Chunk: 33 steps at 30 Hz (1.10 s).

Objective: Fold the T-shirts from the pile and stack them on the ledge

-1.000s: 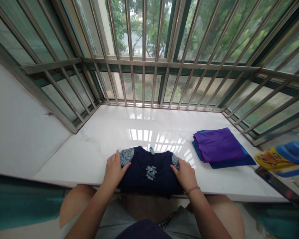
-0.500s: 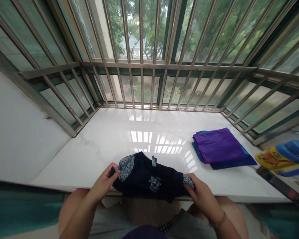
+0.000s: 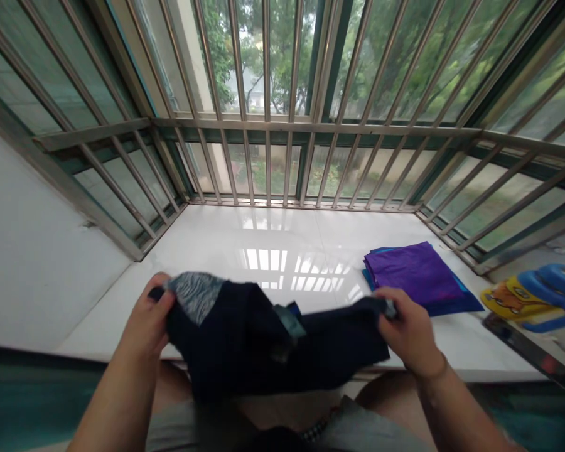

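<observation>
A dark navy garment with a grey-blue patterned patch near its left end hangs stretched between my two hands over the front edge of the white ledge. My left hand is closed on its left end, with a bit of cloth poking out beside the thumb. The right end is pinched in my right hand, where a small patterned part shows at the fingers. A light blue-green tag or strip lies at the upper middle of the garment. Motion blurs the cloth, so its exact kind is unclear.
On the white ledge, a folded purple and blue cloth stack lies to the right. Farther right are a yellow-and-blue cup with a handle and a dark flat object. Metal window bars enclose the ledge's back and sides.
Both hands have moved apart, left hand to the left and right hand up and right, pulling the garment wider. It is nearer to me, and its middle patterned patch no longer shows clearly.
</observation>
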{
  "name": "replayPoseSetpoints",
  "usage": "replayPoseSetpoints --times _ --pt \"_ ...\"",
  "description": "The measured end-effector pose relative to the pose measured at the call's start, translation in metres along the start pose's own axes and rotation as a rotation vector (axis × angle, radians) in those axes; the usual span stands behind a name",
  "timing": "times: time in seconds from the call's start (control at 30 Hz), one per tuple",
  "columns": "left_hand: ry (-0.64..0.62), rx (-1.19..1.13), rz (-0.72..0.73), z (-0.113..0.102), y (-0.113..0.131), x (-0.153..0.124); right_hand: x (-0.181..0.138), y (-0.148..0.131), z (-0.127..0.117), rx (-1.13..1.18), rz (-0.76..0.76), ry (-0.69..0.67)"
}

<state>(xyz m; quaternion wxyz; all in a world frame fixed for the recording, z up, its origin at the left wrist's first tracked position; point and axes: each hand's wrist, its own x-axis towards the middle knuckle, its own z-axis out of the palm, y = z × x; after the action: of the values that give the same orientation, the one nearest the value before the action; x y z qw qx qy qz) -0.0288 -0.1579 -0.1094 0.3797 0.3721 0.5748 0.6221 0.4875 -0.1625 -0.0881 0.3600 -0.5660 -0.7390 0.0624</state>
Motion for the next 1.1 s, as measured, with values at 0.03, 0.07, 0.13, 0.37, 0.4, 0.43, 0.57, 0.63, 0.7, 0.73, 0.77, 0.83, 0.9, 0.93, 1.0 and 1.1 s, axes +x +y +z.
replayPoseSetpoints --times 0.03,0.07,0.13,0.37,0.4,0.43,0.57,0.63,0.7,0.73,0.77,0.83,0.9,0.93,1.0,1.1 --pt "-0.009 -0.058 -0.001 0.022 0.001 0.021 0.029 0.005 0.012 -0.056 0.043 0.006" --pt "-0.017 -0.095 -0.016 0.044 0.001 0.042 0.058 0.01 0.025 -0.119 0.09 -0.014" --pt "0.067 -0.015 -0.109 0.081 -0.004 0.075 0.108 0.016 0.049 -0.289 0.157 -0.082" --pt "-0.176 0.746 0.445 0.101 -0.085 0.028 0.07 0.007 0.119 -0.302 -0.007 -0.175" --pt "-0.289 0.796 0.517 0.096 -0.101 0.006 0.044 0.005 0.129 -0.283 -0.032 -0.207" --pt "-0.379 0.864 0.557 0.09 -0.116 -0.017 0.019 0.004 0.138 -0.28 -0.03 -0.25" --pt "-0.507 1.211 0.615 0.069 -0.158 -0.09 -0.062 0.001 0.162 -0.343 0.068 -0.462" --pt "-0.487 1.297 0.637 0.06 -0.166 -0.111 -0.082 0.001 0.165 -0.36 0.062 -0.506" --pt "-0.463 1.32 0.648 0.053 -0.17 -0.123 -0.09 0.0 0.165 -0.363 0.044 -0.513" --pt "-0.455 1.32 0.649 0.049 -0.17 -0.128 -0.092 -0.001 0.164 -0.364 0.042 -0.513" --pt "-0.446 1.315 0.65 0.046 -0.17 -0.131 -0.093 -0.002 0.164 -0.368 0.045 -0.512" --pt "-0.43 1.286 0.652 0.039 -0.168 -0.133 -0.095 -0.005 0.163 -0.378 0.047 -0.506" --pt "-0.413 1.225 0.638 0.035 -0.164 -0.128 -0.098 -0.009 0.162 -0.383 0.039 -0.507" --pt "-0.404 1.19 0.618 0.035 -0.16 -0.121 -0.099 -0.01 0.162 -0.386 0.036 -0.507" --pt "-0.375 1.143 0.558 0.037 -0.149 -0.099 -0.101 -0.013 0.162 -0.39 0.033 -0.504" --pt "-0.302 1.183 0.461 0.049 -0.13 -0.051 -0.102 -0.016 0.163 -0.398 0.041 -0.486"
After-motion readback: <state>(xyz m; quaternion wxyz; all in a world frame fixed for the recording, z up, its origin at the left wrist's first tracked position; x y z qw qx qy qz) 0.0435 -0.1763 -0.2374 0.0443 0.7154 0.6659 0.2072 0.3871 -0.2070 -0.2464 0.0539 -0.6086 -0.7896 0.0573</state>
